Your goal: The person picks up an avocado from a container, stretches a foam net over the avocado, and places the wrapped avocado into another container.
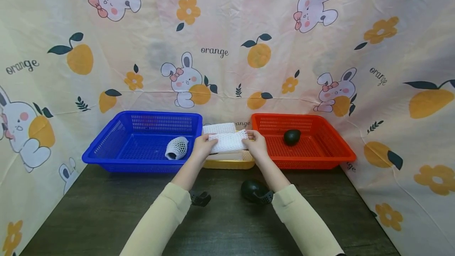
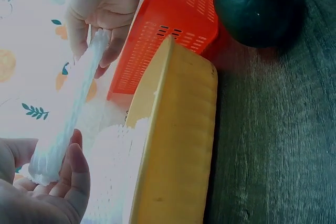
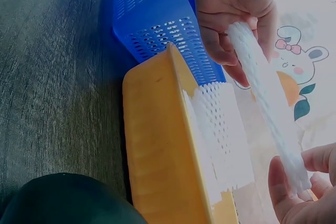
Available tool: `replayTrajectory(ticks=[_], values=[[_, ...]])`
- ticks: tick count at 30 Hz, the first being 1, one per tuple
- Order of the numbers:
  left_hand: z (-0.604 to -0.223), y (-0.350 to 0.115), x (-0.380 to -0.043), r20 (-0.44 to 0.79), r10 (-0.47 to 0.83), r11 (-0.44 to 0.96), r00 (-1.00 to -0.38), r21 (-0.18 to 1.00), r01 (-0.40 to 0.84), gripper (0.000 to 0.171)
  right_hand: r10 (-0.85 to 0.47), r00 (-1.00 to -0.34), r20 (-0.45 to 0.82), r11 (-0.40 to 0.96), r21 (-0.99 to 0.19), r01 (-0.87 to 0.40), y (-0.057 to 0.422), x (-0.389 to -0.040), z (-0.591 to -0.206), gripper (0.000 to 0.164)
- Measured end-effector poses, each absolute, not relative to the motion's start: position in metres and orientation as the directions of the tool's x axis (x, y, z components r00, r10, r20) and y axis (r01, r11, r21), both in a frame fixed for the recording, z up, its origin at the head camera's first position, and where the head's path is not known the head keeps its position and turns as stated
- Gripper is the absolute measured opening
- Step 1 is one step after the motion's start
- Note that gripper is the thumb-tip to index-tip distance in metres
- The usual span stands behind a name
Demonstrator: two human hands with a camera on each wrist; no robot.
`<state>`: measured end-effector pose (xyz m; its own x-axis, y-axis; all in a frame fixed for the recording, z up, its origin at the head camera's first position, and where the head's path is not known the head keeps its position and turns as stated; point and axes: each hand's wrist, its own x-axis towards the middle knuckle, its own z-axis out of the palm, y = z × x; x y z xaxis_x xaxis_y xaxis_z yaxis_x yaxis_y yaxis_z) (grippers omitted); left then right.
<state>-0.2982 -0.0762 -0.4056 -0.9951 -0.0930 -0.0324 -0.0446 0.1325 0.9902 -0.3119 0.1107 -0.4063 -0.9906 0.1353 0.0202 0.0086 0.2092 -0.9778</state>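
Observation:
Both hands hold a flat white foam net sleeve [image 1: 229, 141] by its two ends, above a yellow basket [image 1: 227, 164]. My left hand [image 1: 203, 146] pinches the left end between thumb and fingers; my right hand [image 1: 257, 145] pinches the right end. Edge-on in the left wrist view, the foam net sleeve [image 2: 68, 114] looks thin and flattened. More white foam net sleeves [image 3: 220, 129] lie in the yellow basket below. On the table near my right wrist sits a dark green, smooth, rounded fruit [image 1: 253, 190], partly behind the wrist camera.
A blue basket [image 1: 142, 166] at left contains a rounded white foam net [image 1: 176, 148] with a dark opening. At right, a red basket [image 1: 302, 164] holds another dark green fruit [image 1: 292, 137]. Printed cloth [image 1: 227, 31] hangs behind the dark wooden table [image 1: 220, 224].

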Motion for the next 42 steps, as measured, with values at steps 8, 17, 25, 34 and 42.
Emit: replayTrajectory(ticks=[8,17,25,34,42], values=[[-0.403,-0.082,-0.292,-0.064,-0.055,0.126,-0.996,0.99,-0.07,0.032,0.099,-0.995,0.012,0.196,-0.981,0.007,0.114,-0.303,-0.403,0.037],[-0.401,-0.087,-0.283,-0.072,-0.019,0.113,-0.997,0.991,-0.074,0.031,0.11,-0.993,0.028,0.227,-0.974,-0.002,0.115,-0.293,-0.399,0.036],[-0.403,-0.089,-0.274,-0.065,0.019,0.053,-0.998,0.997,-0.064,0.031,0.099,-0.994,0.034,0.206,-0.979,-0.013,0.121,-0.281,-0.398,0.036],[-0.411,-0.091,-0.257,-0.02,0.066,0.023,-0.998,1.0,-0.019,0.031,0.091,-0.989,0.118,0.177,-0.979,-0.1,0.124,-0.262,-0.404,0.038],[-0.415,-0.092,-0.244,0.012,0.083,0.051,-0.996,0.999,0.016,0.033,0.096,-0.986,0.138,0.152,-0.981,-0.122,0.129,-0.248,-0.41,0.036]])
